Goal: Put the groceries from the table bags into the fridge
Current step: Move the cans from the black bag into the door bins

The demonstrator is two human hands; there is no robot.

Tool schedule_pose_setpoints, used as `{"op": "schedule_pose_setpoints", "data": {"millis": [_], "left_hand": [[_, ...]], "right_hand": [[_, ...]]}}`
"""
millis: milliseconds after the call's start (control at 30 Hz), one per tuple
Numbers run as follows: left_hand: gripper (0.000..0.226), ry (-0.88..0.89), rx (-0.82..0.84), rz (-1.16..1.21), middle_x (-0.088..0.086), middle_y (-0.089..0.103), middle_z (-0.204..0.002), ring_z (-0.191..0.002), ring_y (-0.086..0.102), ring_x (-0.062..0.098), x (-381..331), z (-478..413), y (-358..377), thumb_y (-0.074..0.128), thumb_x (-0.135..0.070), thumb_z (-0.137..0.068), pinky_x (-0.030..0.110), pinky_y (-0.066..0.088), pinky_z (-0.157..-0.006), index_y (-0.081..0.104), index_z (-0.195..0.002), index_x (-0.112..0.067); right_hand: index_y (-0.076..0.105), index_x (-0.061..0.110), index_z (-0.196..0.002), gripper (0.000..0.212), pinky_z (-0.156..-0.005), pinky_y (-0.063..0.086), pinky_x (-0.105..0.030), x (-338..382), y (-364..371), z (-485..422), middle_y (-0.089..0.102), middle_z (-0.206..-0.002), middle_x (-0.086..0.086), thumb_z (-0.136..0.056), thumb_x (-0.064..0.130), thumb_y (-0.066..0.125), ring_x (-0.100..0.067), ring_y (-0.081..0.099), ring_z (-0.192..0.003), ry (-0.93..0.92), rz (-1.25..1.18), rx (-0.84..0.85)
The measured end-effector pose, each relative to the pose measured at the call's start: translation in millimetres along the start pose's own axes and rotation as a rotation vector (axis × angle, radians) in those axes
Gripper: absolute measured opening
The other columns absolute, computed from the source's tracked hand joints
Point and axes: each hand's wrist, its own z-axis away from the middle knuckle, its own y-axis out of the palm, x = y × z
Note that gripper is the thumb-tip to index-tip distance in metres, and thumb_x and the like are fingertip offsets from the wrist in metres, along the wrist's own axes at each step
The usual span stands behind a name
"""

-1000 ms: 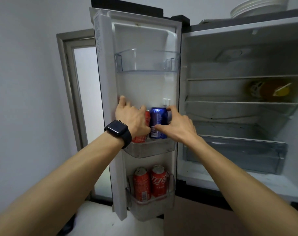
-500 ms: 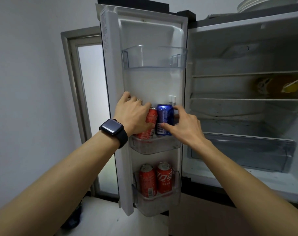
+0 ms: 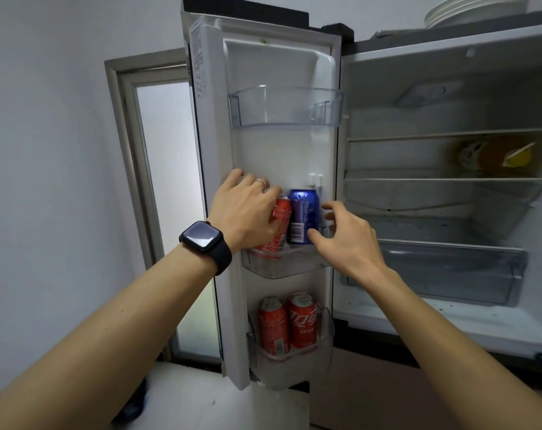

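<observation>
As both cans already stand in the mid door shelf (image 3: 290, 265) of the open fridge (image 3: 449, 119) door (image 3: 279, 156), the step in hand looks like the set-down/release of this pair. The red can (image 3: 282, 212) is on the left and the blue can (image 3: 304, 215) is touching or just beside it on the right, both upright w/ bases behind the shelf's clear front. The left hand (image 3: 248, 212) wraps the red can, fingers curled over its top and far side and thumb across the front, so it has hold of it. The right hand (image 3: 347, 240) is loose and part-open, fingers spread, holding nothing. Its thumb tip sits at the blue can's lower right; can't tell if it touches or is just clear. Next move, my guess: let go of the red can w/o tipping it, draw both hands straight out clear of the cans, then go for more groceries. Bags + table aren't in view, so can't say how much is left. The bottom door shelf (image 3: 294, 364) holds a pair of red cans (image 3: 304, 324). Hard to make out: a blurred orange/yellow item (image 3: 496, 156) on an inner shelf, maybe a packet or bottle, can't tell which. The left hand hides most of the red can's label. A stack of plates (image 3: 468, 10) on top of the fridge is cut off by the frame edge.
</observation>
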Motion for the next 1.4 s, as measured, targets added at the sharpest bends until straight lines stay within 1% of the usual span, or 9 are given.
{"op": "schedule_pose_setpoints", "data": {"millis": [133, 267, 433, 500, 600, 767, 867, 1100, 1400], "left_hand": [[0.05, 0.005, -0.073, 0.087, 0.004, 0.066, -0.119, -0.107, 0.059, 0.027, -4.0, 21.7, -1.8, 0.039, -0.051, -0.085, 0.045, 0.03, -0.107, 0.061, -0.119, -0.023], [0.05, -0.079, -0.146, 0.264, 0.0, 0.061, -0.129, -0.123, 0.053, 0.024, -20.0, 79.5, 7.7, 0.051, -0.05, -0.085, 0.05, 0.029, -0.11, 0.059, -0.128, -0.027], [0.054, -0.209, 0.093, 0.393, 0.0, 0.053, -0.141, -0.131, 0.045, 0.023, -39.1, 179.7, 29.4, 0.046, -0.053, -0.09, 0.047, 0.03, -0.113, 0.05, -0.139, -0.031], [0.054, -0.284, 0.189, 0.442, 0.0, 0.051, -0.144, -0.133, 0.044, 0.023, -49.6, 224.0, 34.5, 0.049, -0.051, -0.092, 0.045, 0.031, -0.113, 0.049, -0.141, -0.031], [0.052, -0.403, 0.306, 0.514, 0.0, 0.051, -0.145, -0.135, 0.042, 0.021, -69.3, 293.3, 33.2, 0.052, -0.047, -0.093, 0.04, 0.031, -0.112, 0.05, -0.143, -0.03], [0.053, -0.525, 0.482, 0.498, -0.003, 0.051, -0.145, -0.135, 0.042, 0.019, -95.1, 402.0, 8.4, 0.049, -0.049, -0.093, 0.04, 0.032, -0.114, 0.048, -0.143, -0.032], [0.052, -0.616, 0.526, 0.457, -0.002, 0.051, -0.145, -0.135, 0.043, 0.019, -99.5, 463.4, -21.3, 0.049, -0.049, -0.093, 0.044, 0.032, -0.114, 0.048, -0.142, -0.032], [0.053, -0.849, 0.612, 0.291, -0.005, 0.05, -0.145, -0.136, 0.041, 0.016, -70.8, 614.4, -129.9, 0.049, -0.049, -0.094, 0.042, 0.033, -0.114, 0.048, -0.144, -0.032], [0.053, -1.258, 0.61, 0.049, -0.003, 0.047, -0.148, -0.137, 0.04, 0.018, -0.6, 812.6, -292.8, 0.052, -0.048, -0.094, 0.044, 0.03, -0.115, 0.046, -0.144, -0.033]], "right_hand": [[0.059, 0.027, -0.13, 0.04, -0.092, 0.045, -0.029, 1.7, 0.8, 33.6, 0.066, -0.124, 0.006, -0.092, 0.037, 0.065, -0.016, 0.059, -0.115, -0.057, -0.022, -0.07], [0.065, 0.026, -0.125, 0.034, -0.096, 0.039, -0.022, -0.5, 8.9, 101.0, 0.066, -0.123, 0.01, -0.092, 0.029, 0.067, -0.011, 0.055, -0.116, -0.12, -0.051, -0.132], [0.069, 0.028, -0.123, 0.03, -0.106, 0.033, -0.021, -8.2, 26.1, 192.1, 0.064, -0.126, 0.014, -0.095, 0.035, 0.062, -0.008, 0.049, -0.124, -0.105, 0.007, 0.02], [0.069, 0.029, -0.124, 0.032, -0.107, 0.029, -0.02, -6.2, 29.6, 225.1, 0.064, -0.127, 0.015, -0.095, 0.038, 0.059, -0.009, 0.047, -0.127, -0.095, 0.001, 0.089], [0.07, 0.029, -0.124, 0.036, -0.107, 0.031, -0.023, 0.4, 33.6, 271.2, 0.065, -0.127, 0.014, -0.094, 0.042, 0.054, -0.011, 0.048, -0.127, -0.097, -0.017, 0.186], [0.071, 0.029, -0.122, 0.036, -0.106, 0.031, -0.023, 24.1, 37.1, 344.9, 0.067, -0.125, 0.011, -0.095, 0.043, 0.051, -0.016, 0.05, -0.125, -0.137, -0.073, 0.338], [0.067, 0.031, -0.128, 0.033, -0.11, 0.031, -0.028, 45.4, 41.0, 387.4, 0.063, -0.133, 0.011, -0.1, 0.042, 0.053, -0.016, 0.044, -0.132, -0.176, -0.101, 0.465], [0.058, 0.038, -0.136, 0.04, -0.117, 0.029, -0.036, 149.3, 61.2, 477.0, 0.054, -0.144, 0.013, -0.101, 0.049, 0.045, -0.016, 0.03, -0.143, -0.327, -0.186, 0.73], [0.058, 0.037, -0.136, 0.039, -0.115, 0.03, -0.034, 356.6, 76.7, 594.1, 0.055, -0.143, 0.013, -0.101, 0.047, 0.046, -0.017, 0.032, -0.143, -0.693, -0.321, 0.851]]}}
